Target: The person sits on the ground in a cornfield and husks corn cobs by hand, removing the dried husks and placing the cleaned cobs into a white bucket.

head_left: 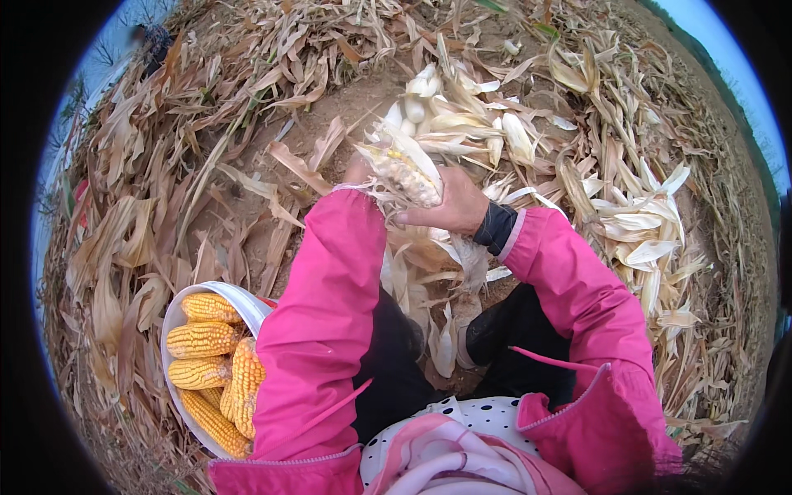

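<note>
Scarf (441, 454), right grip (459, 201) clasping corn ear (411, 179), axis slanting up leftward, left grip (356, 171) unclear

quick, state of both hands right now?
Left hand: mostly hidden behind the partly husked corn cob; grip can't be told.
Right hand: closed, holding that corn cob.

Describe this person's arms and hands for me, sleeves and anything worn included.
The left sleeve and right sleeve are both bright pink, loose and wrinkled, each with a paler edge at the cuff. A dark band wraps the right wrist. The right hand is bare, with no glove. The left hand is mostly hidden, so little can be told.
</note>
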Motion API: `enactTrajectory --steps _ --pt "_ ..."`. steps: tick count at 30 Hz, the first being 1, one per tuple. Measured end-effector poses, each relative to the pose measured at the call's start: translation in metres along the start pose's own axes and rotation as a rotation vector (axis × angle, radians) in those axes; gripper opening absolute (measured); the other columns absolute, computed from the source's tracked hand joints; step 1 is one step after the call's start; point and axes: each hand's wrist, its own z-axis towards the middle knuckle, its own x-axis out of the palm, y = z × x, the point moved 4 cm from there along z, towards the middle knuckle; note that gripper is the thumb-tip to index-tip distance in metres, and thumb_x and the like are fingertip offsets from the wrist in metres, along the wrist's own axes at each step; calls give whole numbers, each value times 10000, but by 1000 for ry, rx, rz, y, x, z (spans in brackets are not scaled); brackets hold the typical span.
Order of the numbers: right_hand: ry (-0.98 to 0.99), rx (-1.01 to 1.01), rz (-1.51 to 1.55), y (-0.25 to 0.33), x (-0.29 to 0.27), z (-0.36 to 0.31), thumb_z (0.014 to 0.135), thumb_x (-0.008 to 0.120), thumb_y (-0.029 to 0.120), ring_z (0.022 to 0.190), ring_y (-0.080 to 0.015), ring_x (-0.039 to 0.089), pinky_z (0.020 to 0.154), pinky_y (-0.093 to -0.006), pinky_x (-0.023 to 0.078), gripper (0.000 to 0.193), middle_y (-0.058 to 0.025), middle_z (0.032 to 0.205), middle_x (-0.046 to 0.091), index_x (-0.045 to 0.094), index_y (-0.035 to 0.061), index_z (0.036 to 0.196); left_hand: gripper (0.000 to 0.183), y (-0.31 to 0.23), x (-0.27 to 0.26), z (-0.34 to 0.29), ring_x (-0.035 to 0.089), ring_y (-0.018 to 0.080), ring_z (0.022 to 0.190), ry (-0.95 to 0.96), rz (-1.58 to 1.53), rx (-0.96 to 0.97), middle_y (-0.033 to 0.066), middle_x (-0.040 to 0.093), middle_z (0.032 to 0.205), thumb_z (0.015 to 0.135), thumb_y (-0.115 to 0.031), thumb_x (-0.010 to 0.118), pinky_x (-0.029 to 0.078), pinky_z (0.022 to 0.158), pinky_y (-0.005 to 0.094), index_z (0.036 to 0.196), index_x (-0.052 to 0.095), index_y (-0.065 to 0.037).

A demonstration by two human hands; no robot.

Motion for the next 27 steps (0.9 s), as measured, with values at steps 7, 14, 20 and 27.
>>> enactTrajectory --steps 7,14,20,27 --pt "-410 92 -218 -36 -19 4 773 684 387 1078 -292 492 934 -351 379 712 -224 1133 503 369 -56 1233 290 -38 43 -33 586 290 946 -358 -424 59 180 547 1082 972 -168 366 497 849 419 1138 446 56" --pt "-496 10 224 -9 -25 10 884 580 332 960 -153 520 853 -280 417 530 -124 1093 533 409 -36 1226 295 -35 67 -44 546 304 1050 -167 -498 29 179 528 1172 973 -204 375 430 936 498 1160 451 10" --pt "-650 185 524 -77 -57 20 928 458 417 785 -113 471 710 -266 401 454 -47 837 541 568 -23 941 236 -35 95 -49 533 296 1053 76 -534 52 165 577 1077 966 -237 393 386 983 499 1057 479 -37" --pt "-915 193 666 -98 -118 19 916 433 392 676 -194 546 651 -315 459 421 -84 786 572 542 -11 862 164 -22 83 -40 574 200 850 115 -479 -35 52 587 767 949 -193 451 445 881 386 909 535 -59"
